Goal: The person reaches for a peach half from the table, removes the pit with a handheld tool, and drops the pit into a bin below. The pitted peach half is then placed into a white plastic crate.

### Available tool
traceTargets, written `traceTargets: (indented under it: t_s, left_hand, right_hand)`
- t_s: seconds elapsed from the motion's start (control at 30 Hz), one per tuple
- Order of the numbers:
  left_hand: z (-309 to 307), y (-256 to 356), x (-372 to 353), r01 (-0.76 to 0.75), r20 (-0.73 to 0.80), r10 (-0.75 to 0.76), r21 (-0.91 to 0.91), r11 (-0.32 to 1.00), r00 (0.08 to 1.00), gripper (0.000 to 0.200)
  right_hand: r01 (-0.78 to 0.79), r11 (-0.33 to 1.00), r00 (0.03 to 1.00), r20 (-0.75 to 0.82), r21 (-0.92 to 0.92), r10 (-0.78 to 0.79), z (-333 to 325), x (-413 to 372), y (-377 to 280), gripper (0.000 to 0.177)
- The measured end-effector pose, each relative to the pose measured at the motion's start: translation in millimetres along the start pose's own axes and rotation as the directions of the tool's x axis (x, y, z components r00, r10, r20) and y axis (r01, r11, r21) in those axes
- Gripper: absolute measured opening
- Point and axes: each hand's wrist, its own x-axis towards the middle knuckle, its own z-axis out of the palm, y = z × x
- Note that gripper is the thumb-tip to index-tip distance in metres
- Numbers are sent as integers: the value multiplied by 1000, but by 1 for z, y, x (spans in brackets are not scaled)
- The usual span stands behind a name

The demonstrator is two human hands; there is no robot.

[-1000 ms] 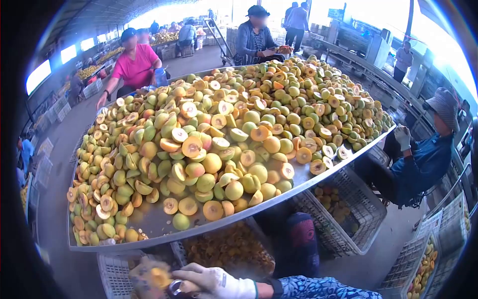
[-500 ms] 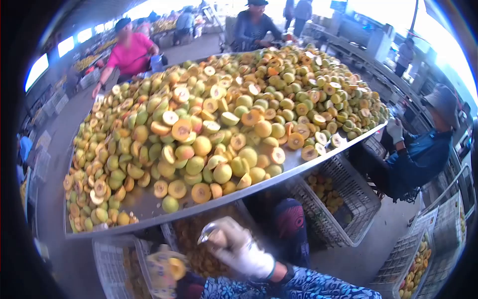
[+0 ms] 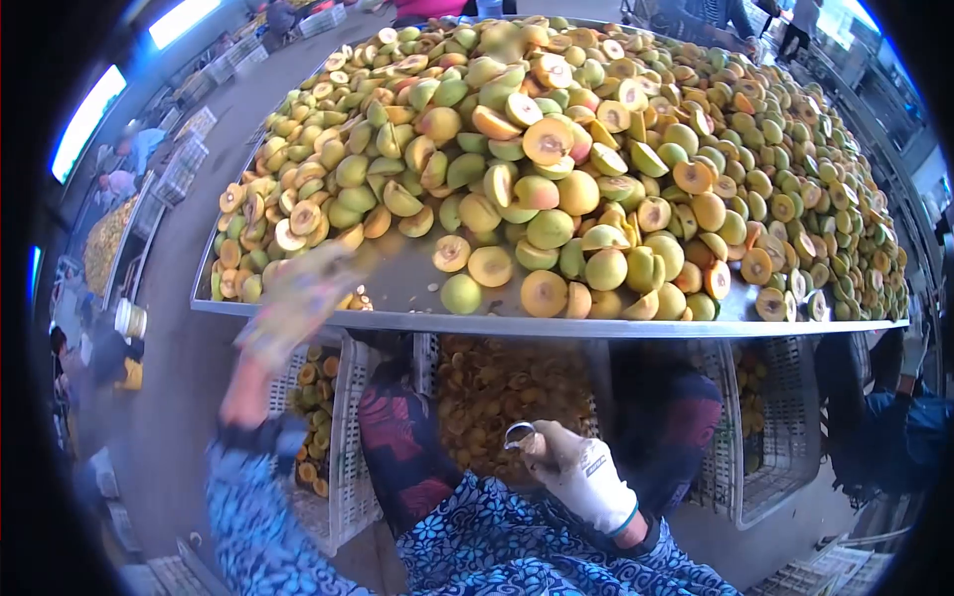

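Note:
My left hand (image 3: pixel 298 298), in a patterned glove, is smeared by motion over the front left edge of the metal table (image 3: pixel 417 320). Its fingers reach the peach halves there, and whether they hold one cannot be told. In a white glove, my right hand (image 3: pixel 581 472) is closed on a curved metal pitting tool (image 3: pixel 518 434), whose shiny loop sticks out past the thumb. This hand is above a crate of peach pieces (image 3: pixel 507 382) between my knees. A large heap of halved yellow-green peaches (image 3: pixel 556 228), many with the pit showing, covers much of the table.
White plastic crates stand under the table edge, one at left (image 3: pixel 348 437) with peach halves and one at right (image 3: pixel 785 437). A co-worker in blue (image 3: pixel 909 437) sits at the far right. Another person in pink (image 3: pixel 427 8) is across the table.
My left hand has gone from low by the crates, where it held a peach half, up to the table's left edge. My right hand still grips the tool. The view has turned left and down.

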Motion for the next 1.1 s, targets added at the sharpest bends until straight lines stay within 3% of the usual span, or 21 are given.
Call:
traceTargets:
  t_s: [0.03, 0.07, 0.13, 0.2, 0.23, 0.27, 0.3, 0.33, 0.37, 0.4, 0.47, 0.5, 0.6, 0.67, 0.77, 0.8, 0.87, 0.9, 0.93, 1.0, 1.1]
  left_hand:
    - [20, 5, 28, -199, 95, 202, -40, 979, 975, 45]
    - [60, -3, 56, -161, 35, 169, -170, 972, 985, 51]
    - [115, 23, 101, -31, 44, 30, 18, 999, 999, 50]
    - [137, 49, 120, 6, 120, -20, 112, 994, 993, 49]
    - [143, 55, 121, -79, 12, 79, 123, 989, 997, 47]
    - [143, 59, 124, -64, -13, 65, 51, 997, 998, 45]
    - [141, 55, 120, -172, -139, 155, -126, 977, 978, 41]
    - [139, 48, 111, -288, -273, 210, -285, 914, 939, 38]
    - [117, 54, 89, -154, -93, 123, -668, 728, 988, 37]
    - [88, 64, 61, 55, 108, 106, -908, 416, 988, 37]
    - [67, 77, 10, -116, -66, 184, -954, 278, 981, 35]
    - [73, 77, -14, -203, -160, 161, -933, 298, 974, 40]
    - [92, 84, -73, -162, -161, 31, -986, 40, 986, 67]
    - [104, 92, -100, 37, 56, -57, -955, -293, 997, 68]
    - [132, 105, -119, -37, 2, -94, -910, -413, 996, 57]
    - [138, 107, -124, -29, -21, -21, -859, -511, 1000, 51]
    - [143, 121, -135, -124, -85, -147, -952, -282, 985, 44]
    - [140, 118, -140, -21, -6, -33, -879, -476, 999, 41]
    - [141, 119, -144, -24, -8, -35, -879, -476, 999, 41]
    - [142, 125, -150, -109, -79, -146, -973, -206, 986, 42]
    - [136, 135, -156, -150, -120, -206, -980, -133, 971, 46]
  right_hand:
    - [-9, 1000, 1000, 20, 26, 8, 3, -1, 1, 30]
    - [-21, 999, 999, 38, 50, 20, 4, -1, 2, 32]
    - [-72, 996, 996, 49, 50, 70, 3, 1, 1, 34]
    - [-127, 991, 990, 60, 50, 124, 0, 2, 4, 35]
    - [-156, 980, 987, 43, 121, 152, -3, 1, 8, 35]
    - [-184, 964, 983, 28, 193, 182, -6, 0, 11, 34]
    - [-137, 947, 985, -65, 290, 163, -10, 1, 12, 30]
    - [-6, 969, 974, -218, 249, 62, -7, 2, 24, 24]
    - [-74, 928, 959, -230, 365, 167, -12, 0, 25, 20]
    - [-131, 870, 935, -233, 476, 269, -19, -1, 23, 16]
    - [-224, 665, 889, -130, 712, 439, -33, -3, 15, 10]
    - [-206, 662, 902, -122, 721, 414, -37, -4, 14, 8]
    - [-225, 736, 947, -34, 638, 318, -42, -5, 1, 10]
    - [-198, 799, 975, 32, 567, 219, -30, -7, -1, 11]
    - [-53, 919, 998, 46, 390, 38, -16, -9, -18, 16]
    - [2, 935, 999, 40, 355, -17, -10, -8, -27, 17]
    - [-5, 914, 994, 103, 407, -40, -5, -8, -43, 19]
    - [22, 919, 992, 107, 395, -69, -3, -8, -47, 21]
    - [49, 922, 989, 111, 383, -99, 0, -7, -49, 23]
    - [67, 929, 988, 104, 365, -112, 4, -6, -53, 26]
    - [95, 934, 987, 88, 345, -133, 8, -4, -50, 29]
